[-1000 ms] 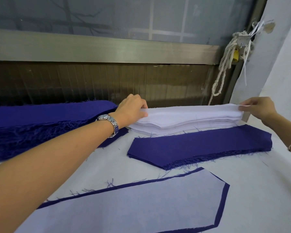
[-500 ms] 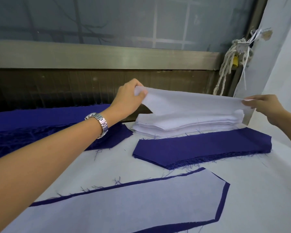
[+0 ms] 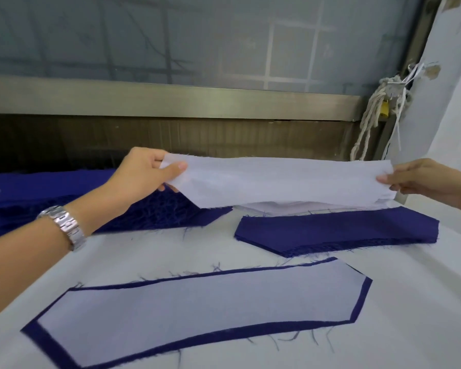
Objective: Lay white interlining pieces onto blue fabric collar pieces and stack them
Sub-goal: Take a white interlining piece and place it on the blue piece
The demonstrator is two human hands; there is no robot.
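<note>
A single white interlining piece (image 3: 282, 182) hangs stretched in the air between my hands. My left hand (image 3: 144, 171) pinches its left end, my right hand (image 3: 421, 179) pinches its right end. Under it the white interlining stack (image 3: 277, 207) is mostly hidden. A stack of blue collar pieces (image 3: 336, 230) lies in front of that stack. Nearest to me a blue collar piece (image 3: 32, 332) lies flat with a white interlining (image 3: 197, 310) laid on it, a blue border showing all round.
A larger heap of frayed blue fabric (image 3: 64, 193) lies at the left, behind my left arm. The white-covered table (image 3: 410, 315) runs to a wall and metal sill at the back. A bundle of white cord (image 3: 370, 115) hangs at the right.
Both hands took the top interlining from the white stack, lifted it clear and brought it toward me. It now hangs taut in front of the stack.
</note>
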